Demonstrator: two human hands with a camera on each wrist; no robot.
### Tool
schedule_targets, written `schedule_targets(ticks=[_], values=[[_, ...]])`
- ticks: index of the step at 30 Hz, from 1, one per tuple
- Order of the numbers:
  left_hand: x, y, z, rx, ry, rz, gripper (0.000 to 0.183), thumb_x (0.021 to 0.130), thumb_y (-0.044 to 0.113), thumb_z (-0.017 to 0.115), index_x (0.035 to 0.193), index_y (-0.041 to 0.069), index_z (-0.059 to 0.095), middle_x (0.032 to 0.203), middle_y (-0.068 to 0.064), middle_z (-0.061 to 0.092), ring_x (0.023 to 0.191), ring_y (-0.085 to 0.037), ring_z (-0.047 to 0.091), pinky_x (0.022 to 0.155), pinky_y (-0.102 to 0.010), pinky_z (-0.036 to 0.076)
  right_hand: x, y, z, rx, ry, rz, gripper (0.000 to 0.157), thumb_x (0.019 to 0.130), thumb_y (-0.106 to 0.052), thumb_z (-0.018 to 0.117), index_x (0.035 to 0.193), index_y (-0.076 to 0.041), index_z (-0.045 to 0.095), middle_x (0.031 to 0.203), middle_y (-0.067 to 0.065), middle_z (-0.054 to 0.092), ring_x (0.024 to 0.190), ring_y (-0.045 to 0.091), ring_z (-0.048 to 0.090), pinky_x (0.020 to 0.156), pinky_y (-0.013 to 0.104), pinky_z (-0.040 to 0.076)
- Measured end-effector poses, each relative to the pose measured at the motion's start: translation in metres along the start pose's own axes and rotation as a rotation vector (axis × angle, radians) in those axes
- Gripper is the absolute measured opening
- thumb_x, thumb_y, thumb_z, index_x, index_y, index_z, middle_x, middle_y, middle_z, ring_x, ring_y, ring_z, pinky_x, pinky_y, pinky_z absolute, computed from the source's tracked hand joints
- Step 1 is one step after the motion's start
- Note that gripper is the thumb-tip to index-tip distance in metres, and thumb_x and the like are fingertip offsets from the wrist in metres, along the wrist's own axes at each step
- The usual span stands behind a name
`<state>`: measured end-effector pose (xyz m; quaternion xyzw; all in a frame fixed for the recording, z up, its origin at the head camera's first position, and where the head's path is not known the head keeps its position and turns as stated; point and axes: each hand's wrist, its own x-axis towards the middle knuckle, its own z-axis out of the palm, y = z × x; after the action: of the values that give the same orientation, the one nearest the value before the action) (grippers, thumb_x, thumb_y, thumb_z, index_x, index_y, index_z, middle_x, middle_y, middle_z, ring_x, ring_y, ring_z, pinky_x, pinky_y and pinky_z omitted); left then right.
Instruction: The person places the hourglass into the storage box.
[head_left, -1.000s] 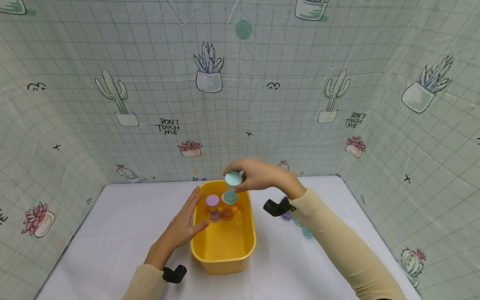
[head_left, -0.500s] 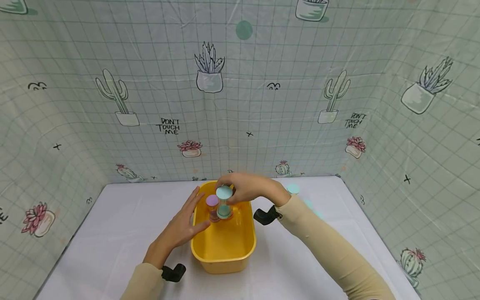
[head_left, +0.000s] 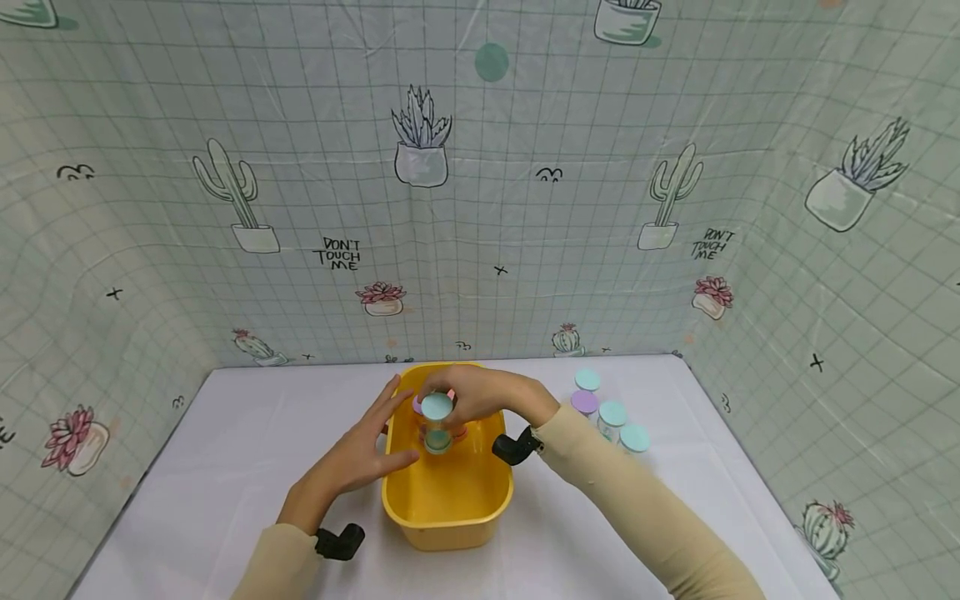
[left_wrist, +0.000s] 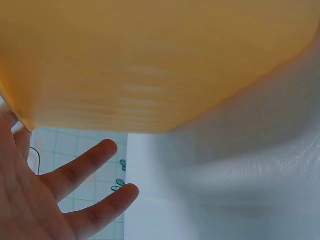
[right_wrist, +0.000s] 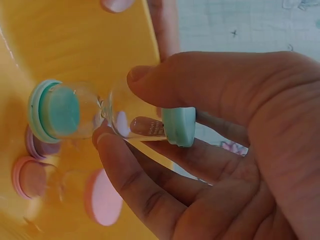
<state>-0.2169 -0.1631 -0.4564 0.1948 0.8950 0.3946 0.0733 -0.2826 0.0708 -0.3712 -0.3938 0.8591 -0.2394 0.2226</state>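
My right hand (head_left: 480,396) pinches an hourglass with mint caps (head_left: 437,408) upright inside the yellow bin (head_left: 450,496). In the right wrist view, thumb and fingers wrap its glass near one cap (right_wrist: 179,126), with teal sand in the far bulb (right_wrist: 62,109). Behind it stand a pink-capped hourglass (right_wrist: 105,197) and a purple-capped one (right_wrist: 42,142), both partly hidden in the head view. My left hand (head_left: 356,458) lies along the bin's left rim with its fingers spread. Seen from the left wrist, two extended fingers (left_wrist: 82,170) are beneath the bin's wall (left_wrist: 125,65).
To the right of the bin on the white table (head_left: 577,533), several more hourglasses stand in a loose group, among them a purple-capped one (head_left: 585,402) and a mint-capped one (head_left: 634,437). A cactus-print cloth (head_left: 480,208) hangs behind and at both sides.
My right hand has carried the mint hourglass left and down into the bin, in front of the other two. The hourglasses on the table have come out from behind the right sleeve.
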Motion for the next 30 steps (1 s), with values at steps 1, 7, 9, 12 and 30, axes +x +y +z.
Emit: schedule_targets(ticks=[1, 7, 9, 12, 30], values=[[0.000, 0.000, 0.000, -0.003, 0.002, 0.002, 0.094, 0.089, 0.048, 0.073, 0.164, 0.015, 0.028, 0.175, -0.006, 0.002, 0.145, -0.041, 0.043, 0.110, -0.061, 0.047, 0.001, 0.001, 0.002, -0.016, 0.003, -0.003, 0.036, 0.089, -0.012, 0.079, 0.124, -0.011, 0.070, 0.122, 0.001, 0.070, 0.103, 0.015, 0.063, 0.094, 0.026, 0.055], [0.000, 0.000, 0.001, -0.011, 0.004, -0.003, 0.092, 0.090, 0.042, 0.074, 0.164, 0.015, 0.027, 0.176, -0.005, 0.002, 0.144, -0.041, 0.045, 0.110, -0.062, 0.047, 0.007, 0.005, 0.009, -0.061, 0.003, 0.007, 0.041, 0.088, -0.014, 0.080, 0.128, -0.011, 0.070, 0.126, 0.003, 0.071, 0.102, 0.015, 0.064, 0.093, 0.027, 0.056], [0.000, 0.000, 0.001, -0.006, 0.004, -0.008, 0.092, 0.090, 0.043, 0.074, 0.164, 0.016, 0.027, 0.176, -0.004, 0.002, 0.143, -0.040, 0.046, 0.110, -0.061, 0.047, 0.009, 0.007, 0.011, -0.054, -0.008, 0.020, 0.043, 0.088, -0.013, 0.080, 0.130, -0.011, 0.070, 0.128, 0.003, 0.071, 0.102, 0.015, 0.063, 0.093, 0.028, 0.056], [0.000, 0.000, 0.001, -0.002, 0.005, -0.011, 0.093, 0.090, 0.044, 0.074, 0.165, 0.017, 0.025, 0.176, -0.004, 0.001, 0.143, -0.040, 0.046, 0.110, -0.061, 0.047, 0.013, 0.009, 0.015, -0.033, -0.024, 0.027, 0.045, 0.088, -0.012, 0.080, 0.131, -0.009, 0.069, 0.130, 0.003, 0.070, 0.103, 0.015, 0.062, 0.095, 0.028, 0.056], [-0.001, 0.002, 0.001, 0.016, 0.013, -0.015, 0.093, 0.090, 0.044, 0.074, 0.165, 0.017, 0.026, 0.176, -0.004, 0.002, 0.146, -0.040, 0.043, 0.111, -0.059, 0.046, 0.024, 0.011, 0.034, -0.121, -0.079, 0.063, 0.042, 0.089, -0.016, 0.082, 0.129, -0.014, 0.070, 0.126, 0.001, 0.071, 0.105, 0.010, 0.063, 0.099, 0.024, 0.054]])
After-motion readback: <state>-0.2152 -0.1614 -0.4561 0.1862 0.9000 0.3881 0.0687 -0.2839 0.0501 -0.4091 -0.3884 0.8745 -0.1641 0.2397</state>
